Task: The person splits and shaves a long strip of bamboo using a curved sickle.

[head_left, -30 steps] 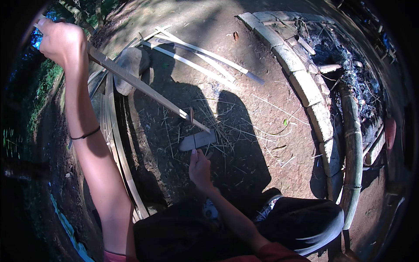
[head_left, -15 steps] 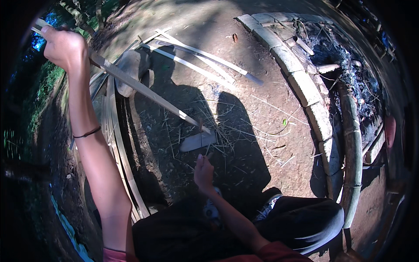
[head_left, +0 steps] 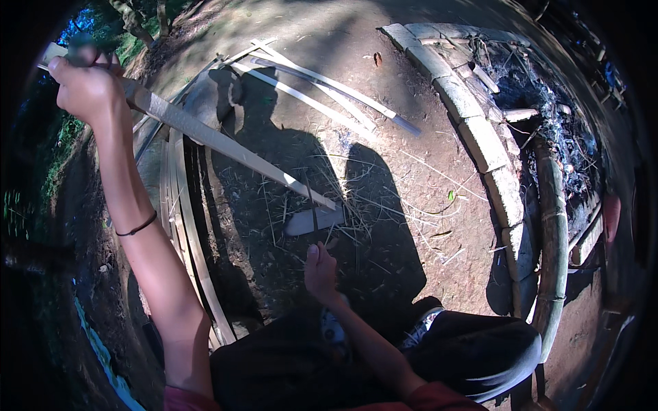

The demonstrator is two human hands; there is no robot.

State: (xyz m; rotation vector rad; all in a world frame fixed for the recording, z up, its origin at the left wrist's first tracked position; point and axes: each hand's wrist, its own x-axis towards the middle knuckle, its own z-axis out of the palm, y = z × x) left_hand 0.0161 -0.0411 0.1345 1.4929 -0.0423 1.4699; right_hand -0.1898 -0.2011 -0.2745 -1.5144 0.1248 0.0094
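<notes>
High on the left, my left hand [head_left: 92,85] is closed around the upper part of a long, flat bamboo strip [head_left: 212,140]. The strip slants down to the right, its lower end lying at a pale flat block [head_left: 315,222] on the ground. My right hand [head_left: 321,275], low in the middle, is closed on a knife [head_left: 314,212] whose handle is mostly hidden in the fingers. Its narrow dark blade points away from me and crosses the strip close to the lower end. Whether the edge touches the strip I cannot tell. Thin shavings [head_left: 353,198] lie scattered around the block.
Several pale strips [head_left: 308,106] lie on the dirt ahead, and more long strips [head_left: 184,219] lie along my left beside a large stone [head_left: 209,103]. On the right, a curved brick border [head_left: 480,144] encloses ash and burnt wood, with a thick bamboo pole [head_left: 552,233] beside it.
My left hand has shifted slightly left and down, and the strip has turned to show more of its broad face. The knife blade now reaches farther up across the strip.
</notes>
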